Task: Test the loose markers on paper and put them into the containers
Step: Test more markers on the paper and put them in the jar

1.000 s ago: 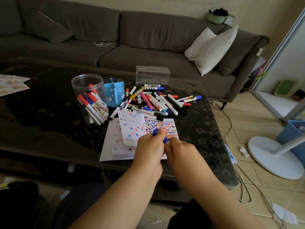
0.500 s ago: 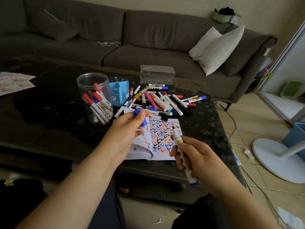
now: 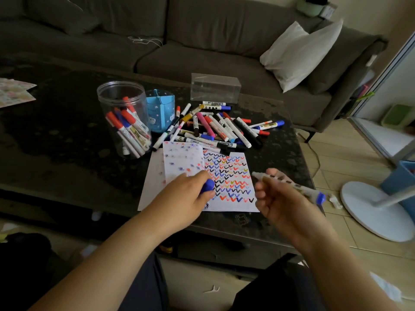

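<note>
Fingers (image 3: 261, 194) gripping uncapped marker (image 3: 289, 184), left hand (image 3: 187, 194) pinching blue cap (image 3: 207, 186)

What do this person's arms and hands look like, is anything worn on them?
Both arms are bare right down into the bottom of the picture, with no sleeves in view. The left hand and right hand carry no gloves, and no rings, watch or bracelet can be seen on the fingers or wrists. The right hand is slightly blurred, so small details there cannot be told.

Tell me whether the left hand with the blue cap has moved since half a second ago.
Yes. The left hand with the blue cap has come down from the top edge of the test paper, near the marker pile, to its lower part.
</note>
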